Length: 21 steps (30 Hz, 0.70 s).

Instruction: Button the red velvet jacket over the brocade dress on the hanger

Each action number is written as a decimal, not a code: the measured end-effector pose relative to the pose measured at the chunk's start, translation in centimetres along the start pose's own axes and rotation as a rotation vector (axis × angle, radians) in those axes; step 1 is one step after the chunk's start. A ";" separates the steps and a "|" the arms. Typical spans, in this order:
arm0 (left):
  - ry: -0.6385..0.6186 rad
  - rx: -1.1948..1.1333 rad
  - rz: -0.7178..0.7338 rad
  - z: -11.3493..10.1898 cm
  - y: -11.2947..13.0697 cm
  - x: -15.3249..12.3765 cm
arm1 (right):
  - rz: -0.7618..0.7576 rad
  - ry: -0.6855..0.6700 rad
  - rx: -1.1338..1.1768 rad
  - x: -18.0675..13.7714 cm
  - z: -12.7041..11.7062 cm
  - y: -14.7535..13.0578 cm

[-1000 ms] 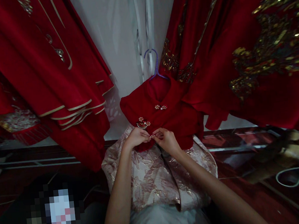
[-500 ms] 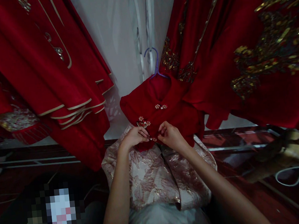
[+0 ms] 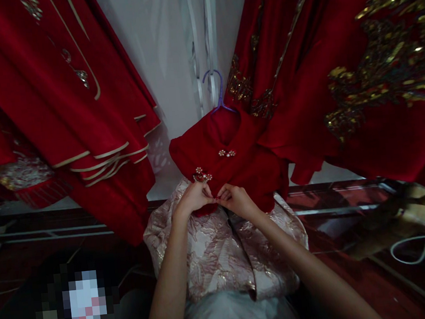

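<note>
Half a second ago the hands stood apart over the red top point(image 3: 249, 173), with a beaded lower clasp showing between them at the hem. Now the right hand point(image 3: 236, 200) is back against the left hand point(image 3: 196, 197), so both seem to be working that spot together again. The fingers cover the clasp, and whether it is joined or loose I cannot tell.

Each hand is partly curled, thumb and fingertips brought close in a pinch. The two pinches meet just below the middle of the frame, apparently on the clasp or the edge of the cloth there. The top lies at the centre, over the brocade point(image 3: 210, 255), with its upper clasp point(image 3: 227, 153) and hanger point(image 3: 221, 91) above the hands and a brooch point(image 3: 202, 174) just above the left one.
</note>
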<state>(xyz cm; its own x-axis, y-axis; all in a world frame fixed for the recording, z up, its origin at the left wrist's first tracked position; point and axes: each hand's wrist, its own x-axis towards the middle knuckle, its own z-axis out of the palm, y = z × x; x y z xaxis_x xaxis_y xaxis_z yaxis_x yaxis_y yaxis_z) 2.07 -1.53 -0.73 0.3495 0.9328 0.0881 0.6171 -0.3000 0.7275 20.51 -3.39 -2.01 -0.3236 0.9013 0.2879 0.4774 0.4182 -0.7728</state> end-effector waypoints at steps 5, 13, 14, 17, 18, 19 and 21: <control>-0.035 -0.027 -0.007 -0.1 0.0 -0.2 | 0.042 -0.011 0.021 0.0 -0.4 -0.5; -0.112 -0.201 -0.077 -0.2 1.2 -0.8 | 0.041 -0.012 0.040 0.0 0.0 -0.2; -0.107 -0.220 -0.081 -0.1 1.3 -0.8 | 0.043 -0.012 0.043 0.0 0.1 -0.2; -0.075 -0.246 -0.091 0.0 1.4 -0.8 | 0.055 -0.004 0.041 0.0 0.2 -0.3; -0.066 -0.241 -0.093 0.0 1.3 -0.8 | 0.067 -0.006 0.040 0.1 0.1 -0.4; -0.055 -0.234 -0.092 -0.1 1.3 -0.7 | 0.084 -0.015 0.040 0.1 -0.2 -0.5; -0.008 -0.245 -0.082 -0.5 1.3 -0.7 | 0.121 -0.068 0.054 0.1 -1.0 -0.7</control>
<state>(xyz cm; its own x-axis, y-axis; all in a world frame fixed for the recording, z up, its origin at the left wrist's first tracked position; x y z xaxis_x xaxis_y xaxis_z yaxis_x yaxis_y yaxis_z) 2.30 -2.52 0.48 0.3117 0.9500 0.0170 0.4547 -0.1648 0.8753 20.99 -3.47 -0.91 -0.3216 0.9344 0.1531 0.4719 0.2983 -0.8296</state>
